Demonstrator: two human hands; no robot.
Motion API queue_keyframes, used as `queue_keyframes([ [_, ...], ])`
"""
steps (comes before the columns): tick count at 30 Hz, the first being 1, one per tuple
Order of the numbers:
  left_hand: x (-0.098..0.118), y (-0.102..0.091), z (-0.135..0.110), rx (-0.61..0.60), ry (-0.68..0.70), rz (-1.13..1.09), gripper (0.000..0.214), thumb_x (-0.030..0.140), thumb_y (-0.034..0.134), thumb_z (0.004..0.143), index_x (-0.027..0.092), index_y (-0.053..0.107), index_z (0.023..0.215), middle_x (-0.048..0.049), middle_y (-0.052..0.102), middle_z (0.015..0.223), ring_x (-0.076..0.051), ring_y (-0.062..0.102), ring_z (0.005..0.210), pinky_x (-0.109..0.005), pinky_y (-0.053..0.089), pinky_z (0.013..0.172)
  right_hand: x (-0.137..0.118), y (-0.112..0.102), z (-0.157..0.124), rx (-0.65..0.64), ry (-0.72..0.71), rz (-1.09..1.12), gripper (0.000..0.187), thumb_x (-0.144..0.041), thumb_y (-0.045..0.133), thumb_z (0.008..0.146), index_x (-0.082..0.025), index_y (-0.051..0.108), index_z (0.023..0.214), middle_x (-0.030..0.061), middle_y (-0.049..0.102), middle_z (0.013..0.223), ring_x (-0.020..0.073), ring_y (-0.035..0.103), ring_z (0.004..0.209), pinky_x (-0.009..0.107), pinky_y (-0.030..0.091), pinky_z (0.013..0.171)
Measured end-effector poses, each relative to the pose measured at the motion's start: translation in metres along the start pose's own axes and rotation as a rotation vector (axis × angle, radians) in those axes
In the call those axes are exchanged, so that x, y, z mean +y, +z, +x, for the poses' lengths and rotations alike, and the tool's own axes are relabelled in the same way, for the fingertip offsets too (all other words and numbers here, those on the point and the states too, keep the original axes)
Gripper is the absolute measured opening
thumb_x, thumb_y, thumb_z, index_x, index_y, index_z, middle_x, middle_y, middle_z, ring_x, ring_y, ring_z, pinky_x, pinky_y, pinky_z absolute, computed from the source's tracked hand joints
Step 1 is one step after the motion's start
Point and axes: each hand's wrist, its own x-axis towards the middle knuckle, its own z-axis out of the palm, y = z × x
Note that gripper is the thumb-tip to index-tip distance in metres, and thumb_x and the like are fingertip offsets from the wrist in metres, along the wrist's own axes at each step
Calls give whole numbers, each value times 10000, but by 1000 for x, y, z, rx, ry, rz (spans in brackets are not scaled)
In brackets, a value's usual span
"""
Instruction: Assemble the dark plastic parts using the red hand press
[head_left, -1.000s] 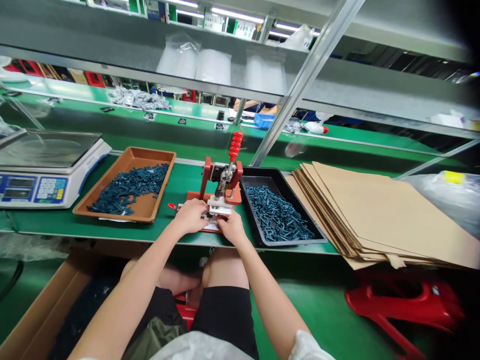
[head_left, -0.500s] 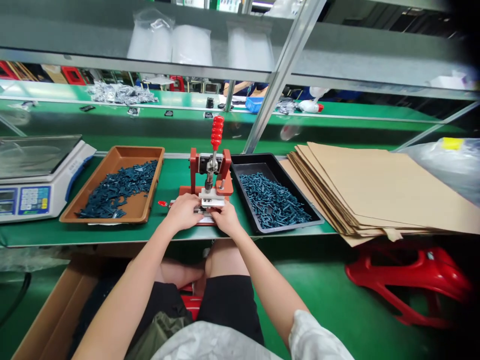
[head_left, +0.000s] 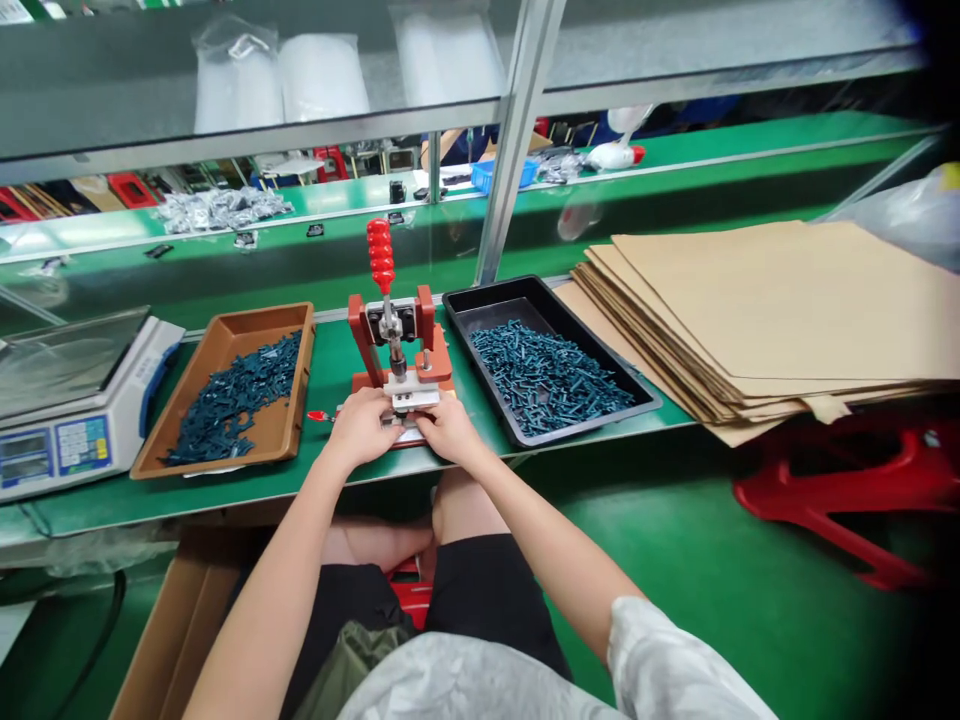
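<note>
A small red hand press [head_left: 394, 335] with a red ribbed lever handle [head_left: 381, 253] standing upright sits on the green bench [head_left: 330, 370]. My left hand [head_left: 361, 425] and my right hand [head_left: 448, 428] are both at the press base, fingers curled together under the white press head [head_left: 411, 396]. What the fingers pinch is hidden. A brown tray [head_left: 217, 350] of dark teal plastic parts [head_left: 238, 396] lies left of the press. A black tray [head_left: 480, 300] of similar teal parts [head_left: 547, 378] lies to the right.
A weighing scale [head_left: 67, 400] stands at the far left. A stack of flat cardboard sheets [head_left: 780, 310] lies on the right, with a red plastic stool [head_left: 847, 490] below. A cardboard box [head_left: 180, 620] sits on the floor by my left knee. A metal post [head_left: 510, 140] rises behind the press.
Both hands have stayed at the press base. The view has swung to the right and tilted, so everything sits further left in the picture.
</note>
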Motion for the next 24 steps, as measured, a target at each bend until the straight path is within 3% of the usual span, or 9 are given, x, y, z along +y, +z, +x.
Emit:
queue_keyframes([
  [13, -3, 4, 1, 55, 36, 30, 253, 343, 682, 763, 234, 745, 982, -90, 712, 1091, -308, 611, 1066, -468, 495, 951, -3, -1, 3, 20, 20, 6, 288, -96, 555, 852, -213, 747, 1033, 83, 654, 1197, 242, 630, 1127, 409, 504, 1036],
  [17, 0, 7, -8, 106, 121, 39, 227, 322, 664, 784, 230, 727, 982, -94, 699, 1135, -305, 602, 1112, -486, 464, 1017, -7, -2, 2, 33, 37, 0, 262, -100, 573, 848, -203, 746, 1015, 101, 614, 1250, 259, 601, 1184, 421, 495, 1051],
  [19, -1, 10, -21, 223, 161, 39, 241, 335, 663, 804, 223, 709, 1012, -110, 663, 1220, -314, 573, 1181, -511, 422, 1071, -9, -3, 2, 26, 45, 18, 308, -88, 572, 849, -208, 732, 1083, 99, 606, 1275, 257, 587, 1212, 424, 480, 1076],
  [20, -2, 12, -28, 338, 151, 37, 273, 347, 668, 808, 221, 695, 1048, -121, 635, 1272, -324, 546, 1227, -530, 391, 1099, -9, -4, 3, 21, 46, 28, 331, -86, 570, 851, -209, 723, 1117, 99, 602, 1286, 256, 581, 1224, 423, 471, 1088],
  [22, -9, 16, -41, 639, 32, -10, 393, 377, 677, 814, 216, 640, 1171, -148, 553, 1383, -339, 472, 1327, -561, 324, 1149, -9, -5, 3, 8, 47, 39, 343, -87, 568, 856, -204, 717, 1142, 104, 597, 1291, 255, 577, 1229, 418, 465, 1097],
  [24, -20, 18, -46, 891, -169, -194, 527, 423, 652, 844, 215, 531, 1312, -168, 481, 1452, -322, 442, 1373, -544, 319, 1163, -8, -6, 4, -5, 41, 37, 315, -88, 569, 855, -200, 732, 1100, 107, 600, 1274, 258, 588, 1208, 418, 478, 1081],
])
